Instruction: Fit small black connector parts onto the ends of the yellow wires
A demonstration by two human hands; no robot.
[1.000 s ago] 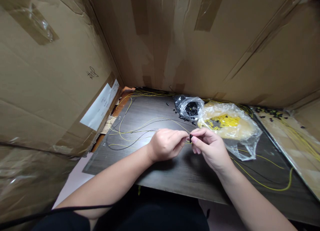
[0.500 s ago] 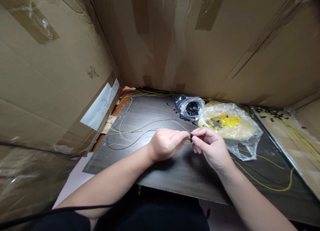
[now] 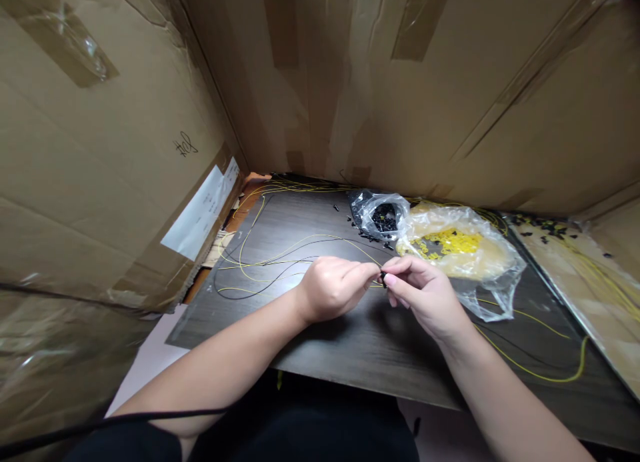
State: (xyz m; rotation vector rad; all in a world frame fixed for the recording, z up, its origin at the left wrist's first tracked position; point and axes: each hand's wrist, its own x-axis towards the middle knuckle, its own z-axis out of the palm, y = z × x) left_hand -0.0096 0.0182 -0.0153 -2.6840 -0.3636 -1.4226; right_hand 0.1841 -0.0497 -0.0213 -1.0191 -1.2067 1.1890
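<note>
My left hand (image 3: 334, 288) and my right hand (image 3: 423, 294) meet fingertip to fingertip over a dark wooden board (image 3: 350, 342). The right hand pinches a small black piece (image 3: 383, 276). The left hand is closed in a pinch on a thin yellow wire (image 3: 300, 245) that leads to the piece. More yellow and black wires (image 3: 250, 275) loop over the board to the left of my hands.
A clear bag of small black parts (image 3: 383, 217) and a clear bag of yellow parts (image 3: 453, 245) lie behind my hands. Cardboard walls (image 3: 350, 82) enclose the board on the left and back. A second board with wires and black parts (image 3: 575, 262) lies at the right.
My right hand has shifted slightly to the right and down, its pinch staying against the left fingertips. The left hand has hardly moved.
</note>
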